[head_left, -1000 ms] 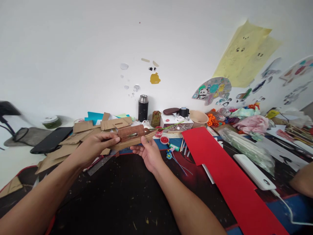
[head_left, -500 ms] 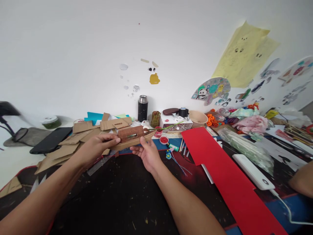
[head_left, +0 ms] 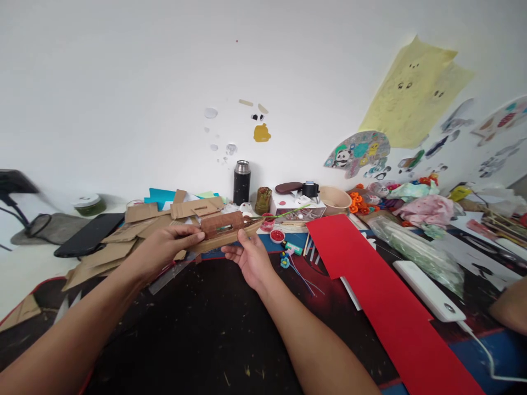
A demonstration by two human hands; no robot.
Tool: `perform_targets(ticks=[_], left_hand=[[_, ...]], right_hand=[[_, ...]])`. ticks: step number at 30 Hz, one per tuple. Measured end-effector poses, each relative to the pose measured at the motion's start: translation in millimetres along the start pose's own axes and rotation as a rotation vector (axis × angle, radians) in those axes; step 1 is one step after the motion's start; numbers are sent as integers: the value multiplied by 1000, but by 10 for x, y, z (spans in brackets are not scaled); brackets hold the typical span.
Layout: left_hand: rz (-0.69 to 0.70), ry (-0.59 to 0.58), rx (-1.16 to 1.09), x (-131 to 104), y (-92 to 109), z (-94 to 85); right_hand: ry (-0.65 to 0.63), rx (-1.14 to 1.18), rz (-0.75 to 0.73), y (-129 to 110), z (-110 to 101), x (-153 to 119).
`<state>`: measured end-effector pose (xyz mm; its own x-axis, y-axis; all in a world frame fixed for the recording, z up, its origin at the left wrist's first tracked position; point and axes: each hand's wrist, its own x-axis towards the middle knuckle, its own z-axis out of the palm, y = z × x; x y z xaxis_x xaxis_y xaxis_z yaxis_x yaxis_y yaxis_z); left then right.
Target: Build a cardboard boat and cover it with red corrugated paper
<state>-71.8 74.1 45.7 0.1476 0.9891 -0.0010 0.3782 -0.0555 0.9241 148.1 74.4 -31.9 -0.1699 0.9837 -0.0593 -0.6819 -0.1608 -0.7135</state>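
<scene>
Between my two hands, above the far part of the dark mat, is a small model boat with a tan hull and a reddish-brown cabin on top. My left hand pinches its left end between thumb and fingers. Further right, my right hand grips the hull near the pointed end, thumb on the near side, with some fingers partly hidden behind it.
Cardboard pieces pile up behind my left hand. A black thermos stands by the wall. Right of my hands lie a red sheet, a white power bank with its cable, and a small red pot. Another person's arm shows at the right edge.
The whole view has shifted very slightly, so everything sits a little further right. Both hands keep the same hold on the model boat.
</scene>
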Motion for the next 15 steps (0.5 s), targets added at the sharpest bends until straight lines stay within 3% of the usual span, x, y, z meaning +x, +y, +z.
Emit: perform_targets(ticks=[10,15], left_hand=[[-35,42,11,-66,287,-52],[-42,48,-3,-78,275,-9]], right_hand=[[-67,-18,11,-6,59,-32],[-53,-20,0,-2,65,-37]])
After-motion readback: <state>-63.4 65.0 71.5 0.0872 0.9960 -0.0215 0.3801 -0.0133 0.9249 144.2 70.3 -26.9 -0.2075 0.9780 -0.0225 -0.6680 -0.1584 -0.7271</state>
